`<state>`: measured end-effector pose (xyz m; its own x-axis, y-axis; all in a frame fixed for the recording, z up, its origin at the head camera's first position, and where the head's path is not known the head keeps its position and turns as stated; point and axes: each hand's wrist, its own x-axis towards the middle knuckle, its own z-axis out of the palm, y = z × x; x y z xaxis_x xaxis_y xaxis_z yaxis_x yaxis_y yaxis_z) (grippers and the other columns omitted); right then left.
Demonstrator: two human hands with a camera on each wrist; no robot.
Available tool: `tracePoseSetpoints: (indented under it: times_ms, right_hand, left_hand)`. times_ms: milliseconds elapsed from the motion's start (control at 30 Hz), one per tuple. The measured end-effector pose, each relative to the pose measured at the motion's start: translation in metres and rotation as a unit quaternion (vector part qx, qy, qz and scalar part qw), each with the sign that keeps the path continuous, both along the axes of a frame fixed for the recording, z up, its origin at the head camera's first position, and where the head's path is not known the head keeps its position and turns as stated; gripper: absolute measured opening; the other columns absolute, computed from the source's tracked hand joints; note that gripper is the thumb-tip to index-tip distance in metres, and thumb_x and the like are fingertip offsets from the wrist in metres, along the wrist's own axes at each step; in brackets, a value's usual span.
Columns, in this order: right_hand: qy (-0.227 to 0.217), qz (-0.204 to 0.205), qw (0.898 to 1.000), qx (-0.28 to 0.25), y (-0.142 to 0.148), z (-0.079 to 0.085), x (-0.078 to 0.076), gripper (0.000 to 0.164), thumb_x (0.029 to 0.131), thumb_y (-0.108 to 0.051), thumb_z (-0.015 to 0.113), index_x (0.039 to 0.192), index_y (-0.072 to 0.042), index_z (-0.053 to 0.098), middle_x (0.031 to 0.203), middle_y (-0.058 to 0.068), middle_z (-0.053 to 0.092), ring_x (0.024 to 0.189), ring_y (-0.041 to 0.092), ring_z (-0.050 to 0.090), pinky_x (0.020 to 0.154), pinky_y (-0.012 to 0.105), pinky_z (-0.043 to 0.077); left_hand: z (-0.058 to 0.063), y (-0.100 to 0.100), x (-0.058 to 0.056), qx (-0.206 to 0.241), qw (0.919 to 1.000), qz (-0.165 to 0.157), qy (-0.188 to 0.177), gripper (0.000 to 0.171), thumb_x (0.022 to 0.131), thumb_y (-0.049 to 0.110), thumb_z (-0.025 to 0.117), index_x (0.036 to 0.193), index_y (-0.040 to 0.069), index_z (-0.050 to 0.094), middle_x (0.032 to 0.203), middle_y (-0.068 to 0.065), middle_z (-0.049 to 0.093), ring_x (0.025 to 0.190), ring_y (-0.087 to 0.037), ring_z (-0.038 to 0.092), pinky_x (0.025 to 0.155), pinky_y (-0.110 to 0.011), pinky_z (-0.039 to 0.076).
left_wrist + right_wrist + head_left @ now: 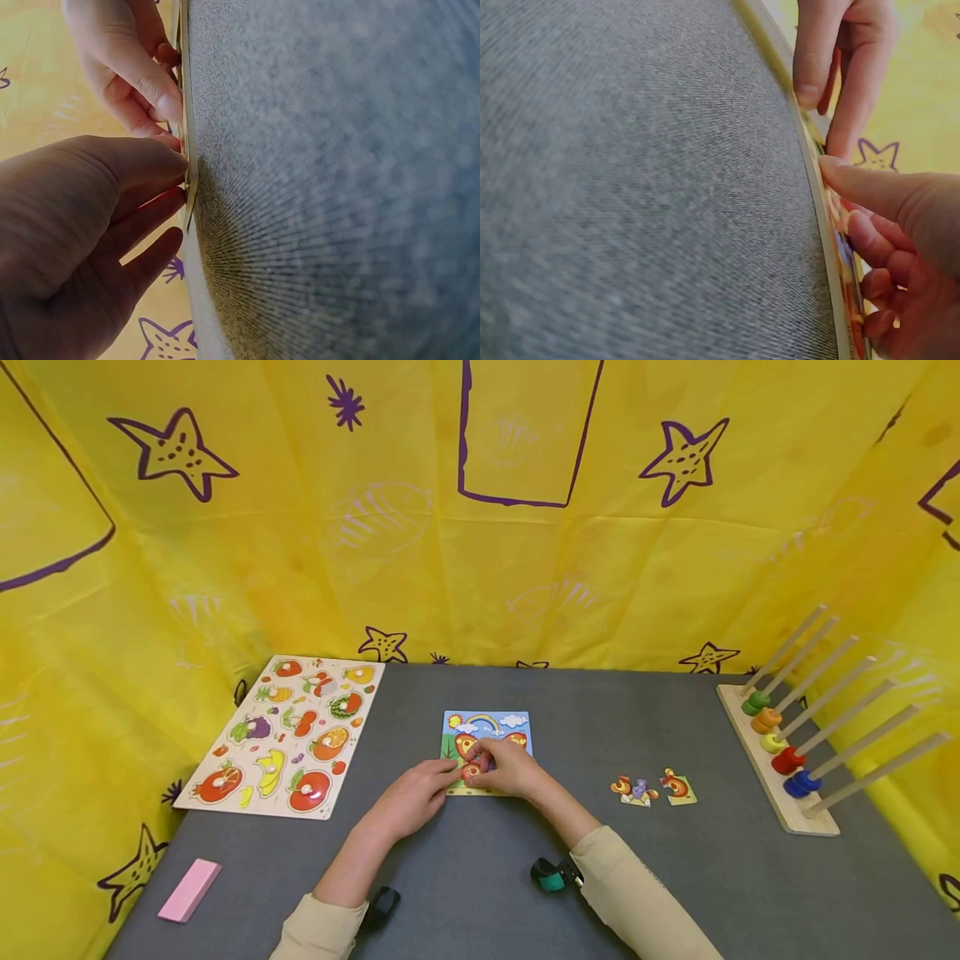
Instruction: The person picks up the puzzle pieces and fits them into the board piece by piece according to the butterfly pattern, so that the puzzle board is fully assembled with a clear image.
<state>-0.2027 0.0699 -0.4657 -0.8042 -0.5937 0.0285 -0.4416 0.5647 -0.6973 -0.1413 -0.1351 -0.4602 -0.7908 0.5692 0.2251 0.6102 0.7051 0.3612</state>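
Note:
A butterfly jigsaw puzzle in a square tray (489,718) lies on the table in the head view, with a rainbow and sun printed along its top. My left hand (414,793) rests its nearly straight fingers on the lower left edge of the tray. Over the lower middle, my right hand (510,767) has curled fingers and pinches a puzzle piece (470,771) with a red swirl, low against the picture. Its palm and fingers cover much of the butterfly. In the right wrist view, the right thumb (870,184) sits at the tray's near edge (826,255).
Two loose puzzle parts, a joined one (639,791) and a single one (678,787), lie to the right. A wooden peg stacker (810,818) with colored rings stands farther right. On the left are a fruit board (300,752) and a pink block (190,890). A yellow curtain (510,585) encloses the table.

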Motion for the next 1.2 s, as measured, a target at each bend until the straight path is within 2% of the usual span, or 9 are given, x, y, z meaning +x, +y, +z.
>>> tracePoseSetpoints:
  times_ms: [200, 333, 500, 700, 867, 967, 1067, 1200]
  right_hand:
    - [-0.006, -0.013, 1.000, -0.002, 0.000, 0.001, 0.002, 0.030, 0.081, -0.023, 0.081, 0.102, -0.008, 0.065, 0.071, -0.003, 0.052, 0.062, 0.008, 0.046, 0.058, 0.024, 0.037]
    - [-0.018, -0.025, 0.999, 0.004, -0.001, 0.002, 0.003, 0.035, 0.080, -0.023, 0.082, 0.105, -0.008, 0.064, 0.073, -0.004, 0.053, 0.063, 0.009, 0.047, 0.058, 0.024, 0.038]
    - [-0.012, -0.038, 0.999, 0.012, -0.001, 0.000, 0.003, 0.037, 0.080, -0.026, 0.082, 0.107, -0.009, 0.062, 0.075, -0.002, 0.055, 0.065, 0.009, 0.048, 0.060, 0.025, 0.039]
    - [0.020, -0.043, 0.998, -0.045, 0.006, -0.006, 0.006, 0.037, 0.081, -0.024, 0.081, 0.109, -0.008, 0.064, 0.076, -0.004, 0.059, 0.064, 0.006, 0.048, 0.061, 0.024, 0.040]
    - [0.024, -0.073, 0.991, -0.114, 0.027, -0.007, 0.012, 0.021, 0.086, -0.021, 0.076, 0.103, -0.010, 0.070, 0.075, -0.008, 0.059, 0.059, 0.007, 0.048, 0.055, 0.023, 0.039]
    - [0.009, -0.096, 0.987, -0.129, 0.047, -0.003, 0.017, 0.011, 0.088, -0.019, 0.074, 0.097, -0.013, 0.072, 0.073, -0.007, 0.058, 0.060, 0.009, 0.048, 0.055, 0.023, 0.038]
    - [0.003, -0.110, 0.987, -0.121, 0.070, 0.000, 0.022, 0.007, 0.089, -0.019, 0.073, 0.095, -0.015, 0.072, 0.073, -0.007, 0.058, 0.063, 0.009, 0.049, 0.056, 0.023, 0.039]
    - [0.025, -0.121, 0.987, -0.101, 0.102, 0.000, 0.030, 0.007, 0.089, -0.018, 0.073, 0.095, -0.016, 0.072, 0.076, -0.008, 0.060, 0.066, 0.010, 0.052, 0.059, 0.023, 0.042]
  left_hand:
    - [-0.001, 0.002, -0.001, -0.006, 0.9996, -0.016, 0.021, 0.035, 0.086, -0.006, 0.063, 0.121, -0.003, 0.067, 0.125, -0.018, 0.062, 0.116, -0.033, 0.057, 0.097, -0.045, 0.046]
    - [-0.002, 0.002, 0.000, 0.001, 0.9996, -0.027, 0.004, 0.039, 0.085, -0.008, 0.060, 0.124, -0.004, 0.065, 0.127, -0.017, 0.061, 0.118, -0.033, 0.057, 0.098, -0.045, 0.045]
    - [-0.001, 0.003, 0.001, -0.003, 0.9998, -0.011, -0.015, 0.037, 0.087, -0.006, 0.060, 0.124, -0.002, 0.066, 0.127, -0.015, 0.061, 0.116, -0.031, 0.058, 0.097, -0.045, 0.046]
    - [-0.001, 0.004, 0.001, -0.003, 0.9997, -0.001, -0.023, 0.036, 0.087, -0.005, 0.061, 0.123, -0.001, 0.066, 0.128, -0.015, 0.061, 0.117, -0.031, 0.059, 0.097, -0.045, 0.046]
    - [-0.002, 0.004, 0.001, -0.001, 0.9994, 0.003, -0.034, 0.037, 0.088, -0.005, 0.060, 0.125, -0.002, 0.065, 0.129, -0.014, 0.061, 0.120, -0.031, 0.057, 0.098, -0.045, 0.045]
    - [-0.001, 0.004, 0.001, -0.002, 0.9992, 0.005, -0.038, 0.038, 0.088, -0.005, 0.060, 0.126, -0.002, 0.064, 0.129, -0.014, 0.060, 0.120, -0.031, 0.056, 0.099, -0.046, 0.044]
    - [0.000, 0.004, 0.002, -0.003, 0.9992, 0.006, -0.040, 0.039, 0.088, -0.005, 0.060, 0.126, -0.002, 0.064, 0.129, -0.015, 0.060, 0.121, -0.032, 0.056, 0.099, -0.046, 0.044]
    - [0.000, 0.003, 0.002, -0.003, 0.9991, 0.007, -0.041, 0.039, 0.088, -0.004, 0.060, 0.127, -0.001, 0.064, 0.130, -0.015, 0.060, 0.122, -0.032, 0.055, 0.099, -0.046, 0.044]
